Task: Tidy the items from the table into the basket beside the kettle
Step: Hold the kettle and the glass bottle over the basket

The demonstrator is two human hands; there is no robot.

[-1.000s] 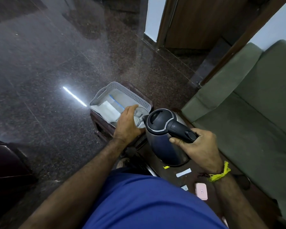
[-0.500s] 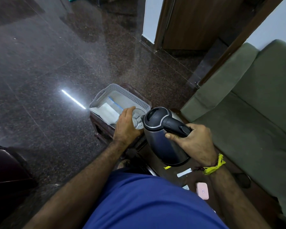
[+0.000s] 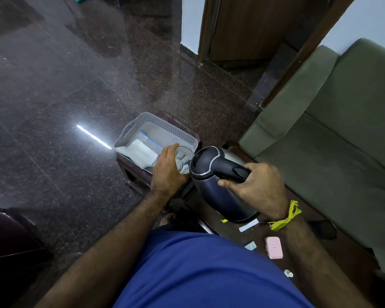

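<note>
A: Nearest, on the dark table (image 3: 236,232)?
B: A pink case (image 3: 274,247), a white strip (image 3: 248,225) and a small bottle (image 3: 288,273), all lying loose, well apart from either grip.
A: The right hand (image 3: 257,187)?
B: Its grip is curled round the handle of the kettle (image 3: 218,181), which tilts toward the left.
A: The left hand (image 3: 168,172)?
B: Its grip is wrapped round a clear glass (image 3: 182,160), touching the kettle's spout.
A: Beyond?
B: The white basket (image 3: 165,127), just behind the glass, holds a white packet (image 3: 142,150).

Kettle (image 3: 222,196) glossy metal, matt plastic lid; basket (image 3: 165,127) perforated plastic; floor (image 3: 76,85) polished stone.
</note>
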